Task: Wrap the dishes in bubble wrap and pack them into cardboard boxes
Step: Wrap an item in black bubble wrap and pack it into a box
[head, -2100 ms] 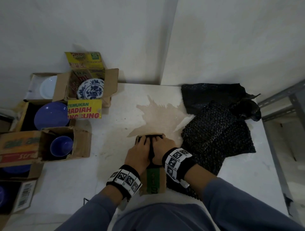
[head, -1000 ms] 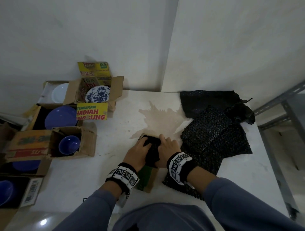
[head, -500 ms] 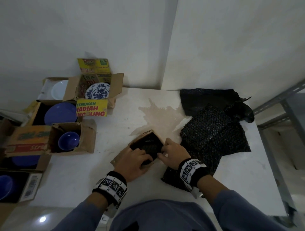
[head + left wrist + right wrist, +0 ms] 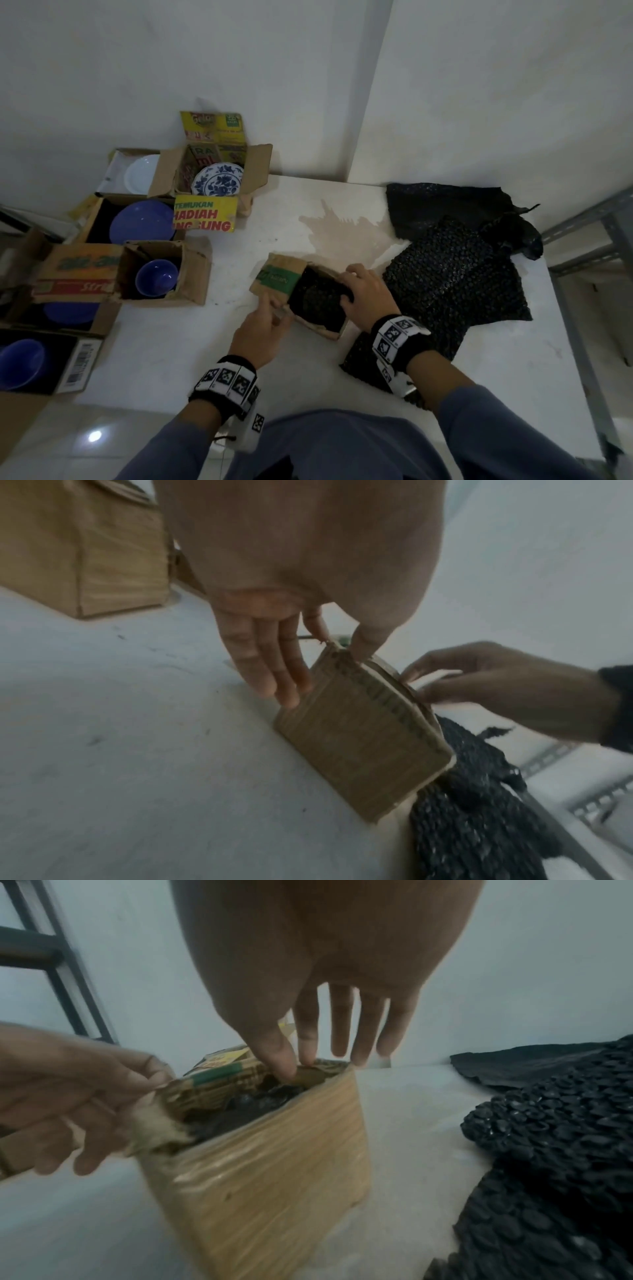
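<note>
Your cardboard box looks matt and ribbed, the bubble wrap is knobbly, faintly shiny black plastic, and the table is smooth.

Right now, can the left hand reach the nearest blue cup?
Probably yes: only bare table lies between the left hand and the blue cup, whose box is open. It must drop the flap first.

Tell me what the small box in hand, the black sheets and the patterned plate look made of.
Small box: corrugated cardboard, plain brown; ribbed lines show, one flap edge torn fuzzy.
Black sheets: plastic bubble wrap, slightly glossy, covered in round bumps.
Patterned plate: probably glazed ceramic, white with blue flowers; melamine can't be excluded.
</note>
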### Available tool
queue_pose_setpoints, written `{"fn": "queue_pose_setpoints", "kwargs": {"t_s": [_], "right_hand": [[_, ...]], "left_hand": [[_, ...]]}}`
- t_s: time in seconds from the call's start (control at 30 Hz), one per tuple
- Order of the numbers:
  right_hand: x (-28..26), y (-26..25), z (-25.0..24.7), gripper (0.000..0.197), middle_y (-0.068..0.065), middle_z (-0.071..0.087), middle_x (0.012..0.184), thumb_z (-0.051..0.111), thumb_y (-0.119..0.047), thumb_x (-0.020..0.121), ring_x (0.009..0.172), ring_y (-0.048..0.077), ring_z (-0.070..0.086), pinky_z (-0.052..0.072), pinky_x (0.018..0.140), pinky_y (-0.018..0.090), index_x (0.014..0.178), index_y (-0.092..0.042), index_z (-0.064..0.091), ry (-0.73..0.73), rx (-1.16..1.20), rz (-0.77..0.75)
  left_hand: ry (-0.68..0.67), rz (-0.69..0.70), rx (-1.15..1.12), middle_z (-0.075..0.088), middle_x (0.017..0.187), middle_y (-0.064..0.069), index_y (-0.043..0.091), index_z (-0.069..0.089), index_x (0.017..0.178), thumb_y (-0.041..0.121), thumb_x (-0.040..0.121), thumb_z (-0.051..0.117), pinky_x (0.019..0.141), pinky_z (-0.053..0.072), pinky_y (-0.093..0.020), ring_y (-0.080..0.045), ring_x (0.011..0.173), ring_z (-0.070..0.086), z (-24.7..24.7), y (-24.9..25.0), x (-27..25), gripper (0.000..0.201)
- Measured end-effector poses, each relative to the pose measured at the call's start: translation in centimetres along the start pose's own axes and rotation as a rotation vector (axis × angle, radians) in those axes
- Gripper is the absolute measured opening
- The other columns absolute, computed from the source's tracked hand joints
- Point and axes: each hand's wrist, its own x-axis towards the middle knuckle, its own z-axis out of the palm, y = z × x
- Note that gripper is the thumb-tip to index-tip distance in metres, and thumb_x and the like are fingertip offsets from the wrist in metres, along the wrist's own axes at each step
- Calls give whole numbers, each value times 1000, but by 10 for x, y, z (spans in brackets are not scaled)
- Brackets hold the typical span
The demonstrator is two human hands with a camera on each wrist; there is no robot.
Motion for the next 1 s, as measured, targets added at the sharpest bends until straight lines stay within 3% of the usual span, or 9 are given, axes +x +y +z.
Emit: {"fn": "queue_pose_setpoints", "kwargs": {"t_s": [0.07,0.17,0.37,0.43,0.57,0.7,0.8,0.93,1.0], "right_hand": [[5,3,-5,25,3,53,104,56,-9,84,92,28,57,49,75,39,107,-16,59,-82,37,19],[1,6,-5,21,-5,50,87,55,-6,78,80,28,57,47,67,38,84,-26,51,-97,74,53],[-15,15,5,26,-6,58,78,69,-6,70,75,16,56,44,69,26,74,-26,51,-124,280,105],[-16,20,4,33,-7,62,75,78,-13,68,70,13,59,47,65,28,77,-25,48,-165,341,160],[-11,25,-8,41,-2,64,82,81,-27,74,72,13,61,51,67,30,97,-25,48,-54,493,296],[6,19,-38,45,0,65,77,78,-27,81,71,16,63,49,67,24,121,-27,55,144,737,288],[9,14,-51,32,3,67,68,78,-17,80,64,13,63,51,68,24,110,-24,66,156,754,159],[-7,6,-49,19,-2,62,60,77,-10,81,54,3,53,43,59,14,99,-15,74,133,734,77],[-17,5,-44,16,-3,58,57,77,-8,81,51,2,48,40,56,13,96,-13,74,143,739,55]], "left_hand": [[9,11,-133,64,90,2,24,41,97,32,95,59,74,51,-39,-14,82,63,-1,-3,10,20],[60,44,-192,58,102,0,17,42,99,12,91,67,82,51,-36,-19,95,61,-7,0,29,26],[81,62,-276,61,102,2,18,47,115,-8,77,72,70,51,-19,-11,88,61,-18,29,68,53],[60,32,-415,63,100,-4,16,46,119,-16,73,71,66,53,-21,-17,90,60,-17,40,78,61],[23,54,-438,69,98,-2,22,51,127,4,81,75,74,51,-24,-15,91,65,-17,54,93,54],[93,174,-278,67,90,2,14,69,109,22,88,71,76,51,-29,-17,86,63,-23,57,94,23],[126,204,-253,62,77,0,13,71,99,20,86,74,73,49,-25,-15,73,60,-29,56,76,15],[-22,190,-406,64,70,-17,11,72,103,8,90,67,63,49,-24,-16,65,62,-38,60,40,15],[-71,153,-468,68,70,-5,7,70,108,1,91,64,65,50,-19,-11,69,64,-38,62,23,19]]}}
